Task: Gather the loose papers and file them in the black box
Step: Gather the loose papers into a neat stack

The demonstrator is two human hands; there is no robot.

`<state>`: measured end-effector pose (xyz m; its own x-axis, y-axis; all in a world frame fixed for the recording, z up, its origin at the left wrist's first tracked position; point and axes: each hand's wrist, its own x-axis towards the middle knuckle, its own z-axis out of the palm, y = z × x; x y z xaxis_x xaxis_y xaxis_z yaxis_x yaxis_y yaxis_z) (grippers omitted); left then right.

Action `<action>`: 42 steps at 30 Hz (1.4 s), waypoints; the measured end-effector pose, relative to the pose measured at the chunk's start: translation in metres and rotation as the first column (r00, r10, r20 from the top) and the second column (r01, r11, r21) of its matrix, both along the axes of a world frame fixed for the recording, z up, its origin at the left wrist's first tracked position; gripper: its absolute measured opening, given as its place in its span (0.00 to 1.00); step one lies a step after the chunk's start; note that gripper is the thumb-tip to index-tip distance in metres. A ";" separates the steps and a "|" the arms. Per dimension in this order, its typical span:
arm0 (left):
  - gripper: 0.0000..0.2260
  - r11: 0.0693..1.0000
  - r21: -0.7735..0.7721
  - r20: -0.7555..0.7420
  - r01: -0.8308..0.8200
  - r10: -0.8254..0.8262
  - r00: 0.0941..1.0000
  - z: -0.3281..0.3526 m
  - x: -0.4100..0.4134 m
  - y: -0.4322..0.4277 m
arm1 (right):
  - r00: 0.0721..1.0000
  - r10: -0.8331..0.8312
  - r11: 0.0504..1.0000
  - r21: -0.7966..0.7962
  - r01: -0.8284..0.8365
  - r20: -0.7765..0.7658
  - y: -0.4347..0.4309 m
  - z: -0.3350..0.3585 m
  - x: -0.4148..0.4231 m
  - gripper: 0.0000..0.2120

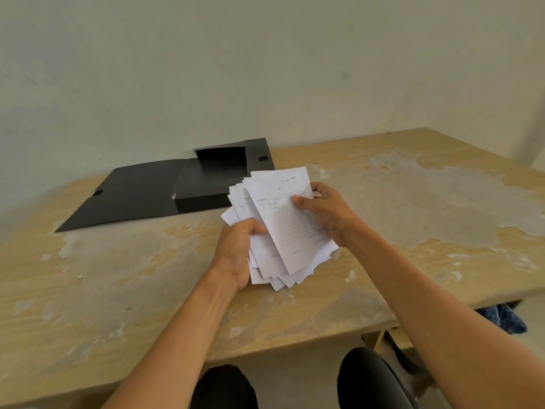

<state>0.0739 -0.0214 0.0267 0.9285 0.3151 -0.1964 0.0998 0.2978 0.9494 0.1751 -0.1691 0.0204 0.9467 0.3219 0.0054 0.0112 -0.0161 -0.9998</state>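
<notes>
Both hands are gripping a fanned stack of papers [283, 228] above the worn table [413, 202]: the left hand [236, 252] is clasping the lower left edge, the right hand [324, 211] is pinching the right side. The black box [206, 184] is lying open behind the stack, its lid [124, 196] spreading flat leftward.

Both forearms outstretched, left hand [236, 249] and right hand [324, 214] in closed grip.

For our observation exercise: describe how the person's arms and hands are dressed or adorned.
Both arms are bare from as far up as the picture shows. No sleeves, gloves, watch or bracelets appear on the left hand or right hand. No rings show on the visible fingers. Nails look short and unpainted.
</notes>
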 end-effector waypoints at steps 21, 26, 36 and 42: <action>0.14 0.918 0.396 0.339 -0.038 -0.108 0.934 0.022 0.018 0.024 | 0.963 0.184 0.953 0.204 -0.224 0.198 0.005 0.012 -0.012 0.20; 0.19 0.929 0.370 0.343 -0.022 -0.115 0.932 0.020 0.016 0.027 | 0.957 0.185 0.946 0.224 -0.236 0.225 0.006 0.019 -0.014 0.18; 0.17 0.953 0.292 0.391 -0.080 -0.043 0.919 0.013 0.014 0.018 | 0.961 0.184 0.952 0.206 -0.227 0.208 0.017 0.016 -0.020 0.23; 0.14 0.917 0.397 0.345 -0.037 -0.111 0.932 0.005 0.014 0.024 | 0.959 0.219 0.967 0.094 -0.238 0.180 0.009 -0.001 -0.018 0.20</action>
